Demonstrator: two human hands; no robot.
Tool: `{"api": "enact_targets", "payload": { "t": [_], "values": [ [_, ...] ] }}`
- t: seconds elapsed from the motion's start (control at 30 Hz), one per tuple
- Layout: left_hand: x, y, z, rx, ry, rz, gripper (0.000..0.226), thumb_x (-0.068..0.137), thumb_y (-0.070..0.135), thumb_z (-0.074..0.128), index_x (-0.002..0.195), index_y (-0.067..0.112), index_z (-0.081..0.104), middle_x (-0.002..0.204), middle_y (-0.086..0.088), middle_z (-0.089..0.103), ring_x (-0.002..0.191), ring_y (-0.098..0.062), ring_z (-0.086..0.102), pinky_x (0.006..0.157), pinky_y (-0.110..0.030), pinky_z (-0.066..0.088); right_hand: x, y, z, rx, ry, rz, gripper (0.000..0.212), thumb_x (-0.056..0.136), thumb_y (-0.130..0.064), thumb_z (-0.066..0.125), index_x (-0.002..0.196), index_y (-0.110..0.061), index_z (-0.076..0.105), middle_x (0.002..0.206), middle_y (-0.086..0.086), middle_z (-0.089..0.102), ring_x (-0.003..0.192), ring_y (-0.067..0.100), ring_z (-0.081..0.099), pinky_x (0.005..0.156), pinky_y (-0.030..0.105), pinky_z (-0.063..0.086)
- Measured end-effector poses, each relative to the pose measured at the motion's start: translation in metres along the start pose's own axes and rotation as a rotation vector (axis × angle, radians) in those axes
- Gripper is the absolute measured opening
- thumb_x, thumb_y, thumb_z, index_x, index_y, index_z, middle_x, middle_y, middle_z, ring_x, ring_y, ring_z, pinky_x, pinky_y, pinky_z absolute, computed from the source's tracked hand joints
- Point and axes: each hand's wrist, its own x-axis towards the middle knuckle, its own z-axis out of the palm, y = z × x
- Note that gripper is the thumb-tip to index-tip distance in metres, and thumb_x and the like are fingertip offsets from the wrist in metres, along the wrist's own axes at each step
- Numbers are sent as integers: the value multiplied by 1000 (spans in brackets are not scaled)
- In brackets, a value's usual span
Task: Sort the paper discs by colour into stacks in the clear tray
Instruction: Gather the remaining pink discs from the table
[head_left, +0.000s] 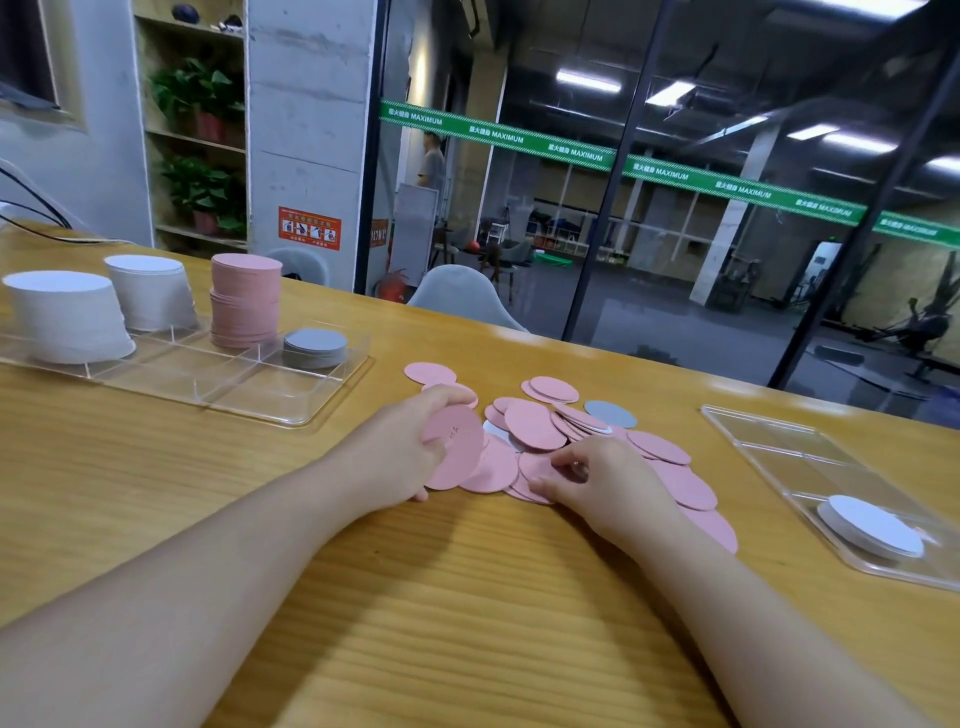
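1. Left grip (410, 457): fingers curled round a small sheaf of pink discs (453, 448), held on edge just above the bench (441, 597).
2. Right grip (597, 483): thumb and fingertips pinch a pink disc at the near edge of the loose pile (571, 431).
3. Loose pile: mostly pink, one grey disc (610, 413) at its far side, a white one partly buried.
4. Right clear tray (769, 441): holds a short white stack (872, 525) in its near compartment.
5. Left clear tray (311, 410): far row holds two tall white stacks (67, 317), a tall pink stack (245, 301) and a short grey stack (315, 347).
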Motion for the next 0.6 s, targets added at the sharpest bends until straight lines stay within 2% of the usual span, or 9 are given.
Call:
{"api": "enact_targets", "payload": {
  "t": [0.17, 0.2, 0.27, 0.33, 0.4, 0.47, 0.53, 0.6],
  "values": [
    [-1, 2, 1, -22, 5, -24, 55, 91, 7, 39, 126, 49, 44, 121, 8, 46, 48, -13, 62, 52, -18, 50, 0, -9, -2, -286, -10, -101, 37, 91, -48, 44, 86, -17, 64, 82, -1, 65, 81, 22, 58, 66, 35, 48],
    [-1, 3, 1, -27, 9, -30, 55, 91, 6, 38, 126, 49, 44, 121, 8, 45, 48, -14, 62, 53, -19, 51, -1, -13, -1, -377, -3, -121, 37, 95, -44, 39, 86, -15, 61, 81, 1, 62, 80, 24, 56, 60, 34, 44],
    [-2, 5, 2, -42, 18, -41, 56, 91, 5, 38, 125, 48, 44, 121, 8, 43, 48, -16, 64, 53, -20, 51, -2, -23, 3, -544, 2, -173, 21, 99, -25, 35, 87, -15, 48, 71, 1, 48, 73, 26, 47, 47, 30, 27],
    [-3, 6, 2, -71, 19, -49, 57, 91, 3, 37, 125, 48, 45, 122, 10, 40, 48, -19, 65, 51, -19, 50, -4, -31, 1, -613, -15, -168, 9, 95, -9, 35, 92, -17, 40, 64, -1, 34, 61, 22, 38, 44, 28, 14],
    [-3, 7, 2, -115, 13, -40, 57, 92, 1, 37, 126, 45, 47, 125, 12, 38, 52, -21, 66, 49, -19, 51, -3, -32, 0, -612, -5, -133, 12, 94, -4, 35, 96, -15, 40, 73, 0, 48, 57, 18, 34, 43, 27, 14],
    [-4, 8, 3, -180, 13, -16, 56, 93, -1, 37, 127, 42, 50, 129, 12, 38, 63, -20, 67, 52, -22, 54, -2, -31, -1, -582, 13, -122, 15, 95, -6, 35, 103, -12, 45, 93, 3, 61, 66, 21, 40, 43, 27, 15],
    [-4, 11, 4, -256, 13, 5, 53, 94, -2, 37, 124, 39, 54, 132, 12, 41, 80, -18, 64, 59, -33, 59, -3, -29, -2, -555, 2, -108, 16, 94, -9, 35, 103, -11, 48, 98, 5, 63, 70, 23, 40, 43, 27, 17],
    [-5, 13, 6, -306, 9, 6, 52, 95, -2, 37, 122, 38, 57, 133, 12, 43, 88, -20, 62, 67, -41, 60, -3, -27, -5, -509, -27, -88, 10, 93, -12, 37, 96, -15, 46, 97, 6, 63, 71, 24, 41, 45, 29, 21]
  ]
}}
